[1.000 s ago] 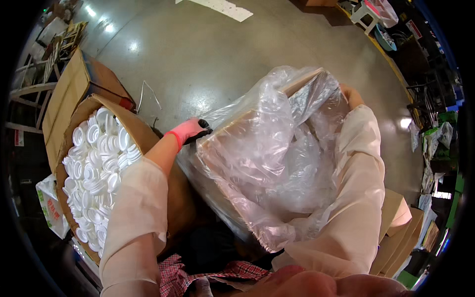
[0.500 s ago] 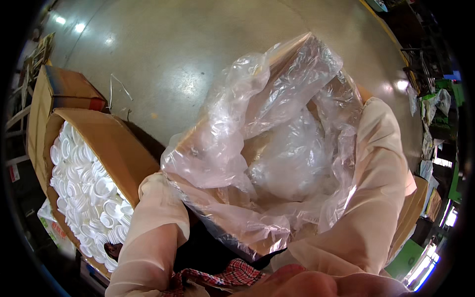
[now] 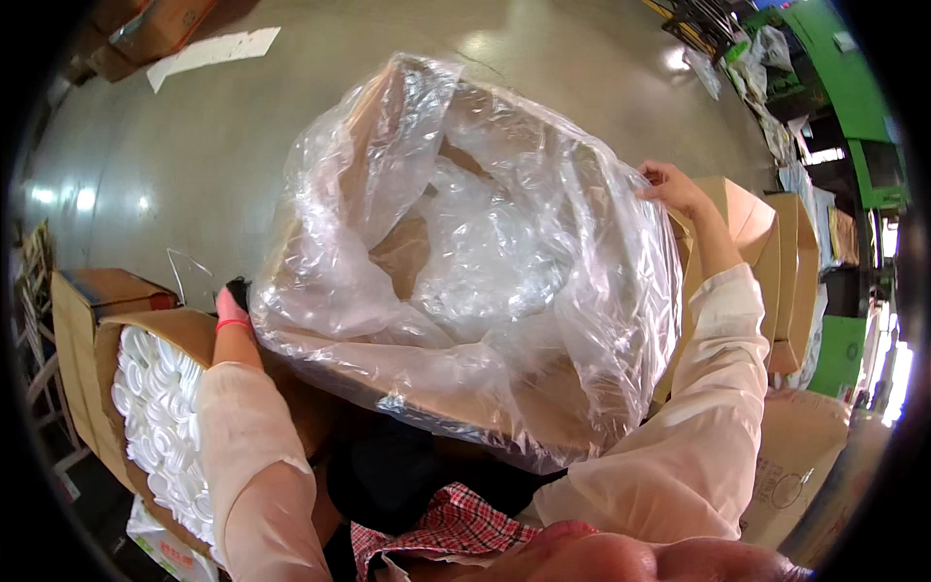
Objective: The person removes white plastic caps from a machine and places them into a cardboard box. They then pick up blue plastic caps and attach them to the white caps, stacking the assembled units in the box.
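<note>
The open cardboard box [image 3: 401, 260] is before the person's body, between both hands, with crumpled clear plastic [image 3: 495, 242] lining it and folded over its rim. The right hand [image 3: 671, 186] has its grip half curled at the plastic's right edge; the gloved left hand [image 3: 233, 299] is at the left corner. Whether either grip pinches, I cannot tell. Half a second ago, both hands were mostly hidden.

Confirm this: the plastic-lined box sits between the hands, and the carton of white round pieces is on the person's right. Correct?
Wrong side: the head view shows the carton of white round pieces on the person's left. The plastic-lined box does sit between the left hand and right hand.
</note>
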A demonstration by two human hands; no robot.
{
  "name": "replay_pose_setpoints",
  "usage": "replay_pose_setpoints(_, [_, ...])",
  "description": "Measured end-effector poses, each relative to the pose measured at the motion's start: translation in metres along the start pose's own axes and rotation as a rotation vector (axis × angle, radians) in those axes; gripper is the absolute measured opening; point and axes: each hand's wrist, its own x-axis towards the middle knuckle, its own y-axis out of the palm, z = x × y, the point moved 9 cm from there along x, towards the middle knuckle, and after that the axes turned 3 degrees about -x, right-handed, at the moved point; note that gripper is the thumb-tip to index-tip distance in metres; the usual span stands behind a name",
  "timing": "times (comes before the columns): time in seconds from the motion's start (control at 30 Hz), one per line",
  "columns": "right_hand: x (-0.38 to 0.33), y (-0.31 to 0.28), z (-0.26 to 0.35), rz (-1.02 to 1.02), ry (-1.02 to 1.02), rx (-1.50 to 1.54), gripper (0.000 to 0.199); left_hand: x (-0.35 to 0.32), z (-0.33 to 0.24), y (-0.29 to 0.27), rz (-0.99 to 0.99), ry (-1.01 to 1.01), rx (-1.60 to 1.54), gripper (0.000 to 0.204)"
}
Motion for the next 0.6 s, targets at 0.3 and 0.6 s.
replay_pose_setpoints(0.3, [-0.073, -0.090, -0.187, -0.874, 0.106, -0.430, 0.017, -0.200, -0.113, 0.266, 0.308, 0.932, 1.163, 0.045])
replay_pose_setpoints(0.6, [-0.192, -0.031, -0.165, -0.772, 0.183, -0.241, 0.034, -0.177, -0.035, 0.242, 0.092, 0.667, 1.620, 0.052])
